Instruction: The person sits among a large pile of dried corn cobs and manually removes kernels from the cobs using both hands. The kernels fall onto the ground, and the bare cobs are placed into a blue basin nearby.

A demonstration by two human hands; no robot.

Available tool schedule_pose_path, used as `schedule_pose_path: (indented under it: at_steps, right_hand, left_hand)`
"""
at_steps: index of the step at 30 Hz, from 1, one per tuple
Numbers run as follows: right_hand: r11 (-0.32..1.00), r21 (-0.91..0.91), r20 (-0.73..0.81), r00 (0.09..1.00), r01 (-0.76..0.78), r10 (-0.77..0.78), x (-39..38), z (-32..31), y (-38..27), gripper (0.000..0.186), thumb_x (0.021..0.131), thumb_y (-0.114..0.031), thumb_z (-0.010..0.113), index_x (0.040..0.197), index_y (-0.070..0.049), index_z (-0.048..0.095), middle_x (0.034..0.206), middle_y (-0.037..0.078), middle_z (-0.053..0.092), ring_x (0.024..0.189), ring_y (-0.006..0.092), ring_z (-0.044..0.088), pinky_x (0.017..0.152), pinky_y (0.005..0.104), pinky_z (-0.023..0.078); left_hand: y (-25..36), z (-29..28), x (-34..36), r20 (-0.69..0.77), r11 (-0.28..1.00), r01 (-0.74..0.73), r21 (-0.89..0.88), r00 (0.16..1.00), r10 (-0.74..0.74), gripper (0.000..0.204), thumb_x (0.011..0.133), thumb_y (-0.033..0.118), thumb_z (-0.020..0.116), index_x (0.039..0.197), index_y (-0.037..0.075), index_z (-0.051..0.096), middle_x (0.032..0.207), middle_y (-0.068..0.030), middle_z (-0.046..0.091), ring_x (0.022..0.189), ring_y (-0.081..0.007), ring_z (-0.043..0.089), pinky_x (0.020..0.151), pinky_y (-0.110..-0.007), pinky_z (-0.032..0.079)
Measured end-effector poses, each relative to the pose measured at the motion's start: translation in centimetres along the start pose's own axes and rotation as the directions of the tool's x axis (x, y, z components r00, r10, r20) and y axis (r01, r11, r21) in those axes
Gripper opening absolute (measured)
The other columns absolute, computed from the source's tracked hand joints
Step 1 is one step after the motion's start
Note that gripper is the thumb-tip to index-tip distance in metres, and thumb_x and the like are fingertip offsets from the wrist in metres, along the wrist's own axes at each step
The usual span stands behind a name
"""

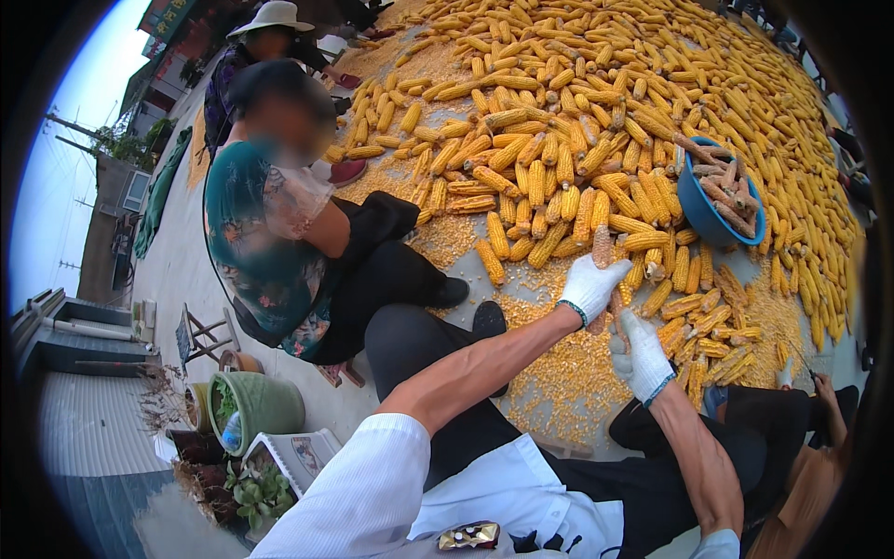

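My left hand (594,285), in a white knit glove, is closed around a mostly stripped corn cob (603,246) whose pinkish-brown end sticks up beyond the fingers. Just below and to the right, my gloved right hand (642,358) is closed too. A reddish-brown length of cob (616,303) shows between the two hands; whether it belongs to the same cob, I cannot tell. Loose yellow kernels (566,377) cover the ground under my hands. Whole corn ears (535,182) are heaped right beyond them.
A blue basin (691,197) of stripped cobs rests on the heap at the right. To my left sits a person in a floral top (270,233), with another in a pale hat (272,17) behind. Potted plants (256,410) stand at the lower left. Someone's arm (827,401) shows at the right.
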State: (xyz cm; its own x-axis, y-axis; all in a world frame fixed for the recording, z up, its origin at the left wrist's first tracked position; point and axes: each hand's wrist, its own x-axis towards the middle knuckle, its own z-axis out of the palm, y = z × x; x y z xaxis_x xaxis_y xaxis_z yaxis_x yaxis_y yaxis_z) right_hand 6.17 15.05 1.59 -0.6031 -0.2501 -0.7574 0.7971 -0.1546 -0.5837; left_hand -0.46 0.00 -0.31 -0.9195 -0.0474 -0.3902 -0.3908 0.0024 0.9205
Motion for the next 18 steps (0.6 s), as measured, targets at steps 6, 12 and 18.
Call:
schedule_pose_path:
  at_steps: [6, 12, 18]
  right_hand:
    - [1.000, -0.012, 0.016, 1.000, 0.016, -0.016, -0.4, 0.6, -0.2, 0.036, 0.106, -0.046, 0.048, 0.096, -0.012, 0.054, 0.060, -0.003, 0.045, 0.037, 0.0073, 0.034, 0.033, 0.0234, 0.025]
    - [1.000, -0.004, 0.016, 1.000, 0.025, -0.025, -0.3, 0.7, -0.3, 0.036, 0.106, -0.046, 0.049, 0.101, -0.010, 0.054, 0.063, -0.002, 0.048, 0.039, 0.0073, 0.036, 0.034, 0.0240, 0.024]
    - [0.985, 0.171, 0.095, 0.995, -0.001, -0.016, -1.0, 1.5, -1.1, 0.036, 0.107, -0.045, 0.047, 0.101, -0.010, 0.055, 0.063, -0.003, 0.048, 0.038, 0.0062, 0.035, 0.033, 0.0222, 0.024]
  left_hand:
    - [-0.1, 0.0, -0.1, -0.023, 1.000, -0.029, 0.005, 0.999, 0.029, 0.039, 0.087, 0.036, 0.074, 0.086, -0.002, 0.065, 0.071, -0.0079, 0.064, 0.063, -0.0154, 0.059, 0.060, -0.035, 0.048]
    - [0.0, -0.4, -0.3, -0.030, 0.999, -0.051, 0.010, 0.998, 0.051, 0.039, 0.086, 0.037, 0.074, 0.086, -0.002, 0.068, 0.067, -0.0092, 0.065, 0.058, -0.0180, 0.062, 0.056, -0.037, 0.050]
    - [-0.1, -0.3, -0.4, -0.064, 0.995, -0.099, 0.025, 0.993, 0.100, 0.040, 0.089, 0.038, 0.072, 0.086, -0.002, 0.067, 0.068, -0.0096, 0.065, 0.058, -0.0181, 0.063, 0.055, -0.036, 0.049]
